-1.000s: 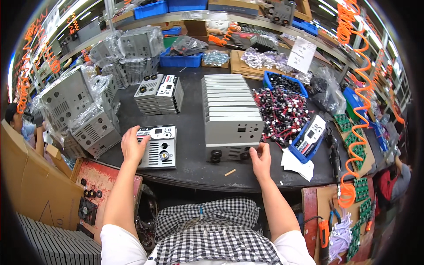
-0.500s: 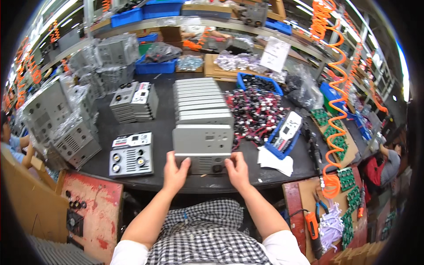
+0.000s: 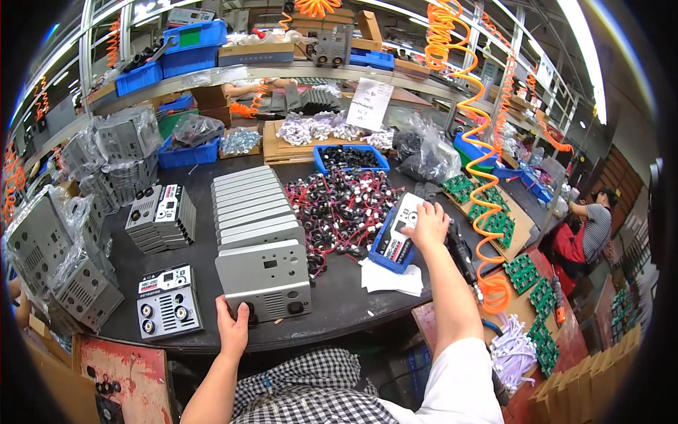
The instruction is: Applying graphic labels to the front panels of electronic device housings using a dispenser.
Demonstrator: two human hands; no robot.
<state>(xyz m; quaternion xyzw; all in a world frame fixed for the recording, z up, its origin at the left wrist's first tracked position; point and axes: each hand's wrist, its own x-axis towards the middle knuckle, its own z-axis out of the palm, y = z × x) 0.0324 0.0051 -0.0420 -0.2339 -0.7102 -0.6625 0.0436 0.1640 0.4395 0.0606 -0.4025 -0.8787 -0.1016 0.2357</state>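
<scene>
A row of upright grey sheet-metal panels [image 3: 248, 196] stands left of the middle of the bench. At its near end is a bent front panel [image 3: 244, 271] with cut-out holes and vent slots. My left hand [image 3: 234, 329] grips this panel's lower left corner, thumb in front and fingers behind. My right hand [image 3: 430, 227] is over a blue tray [image 3: 393, 265] holding white-and-black printed faceplate labels [image 3: 397, 237]. Its thumb touches the top label and its fingers are spread near the right edge. White paper sheets [image 3: 392, 280] lie under the tray.
Panels with knobs [image 3: 168, 304] lie at left, near a stack of similar panels [image 3: 162, 219] and bagged panels [image 3: 53, 240]. Wired connectors [image 3: 339, 205] heap beside the row. An orange coiled hose [image 3: 487, 184] hangs at right near green circuit boards [image 3: 494, 226]. Another person [image 3: 586, 230] sits far right.
My right hand has left the front panel and reached right to the labels in the blue tray. My left hand stays on the panel's corner. The view has swung to the right.
</scene>
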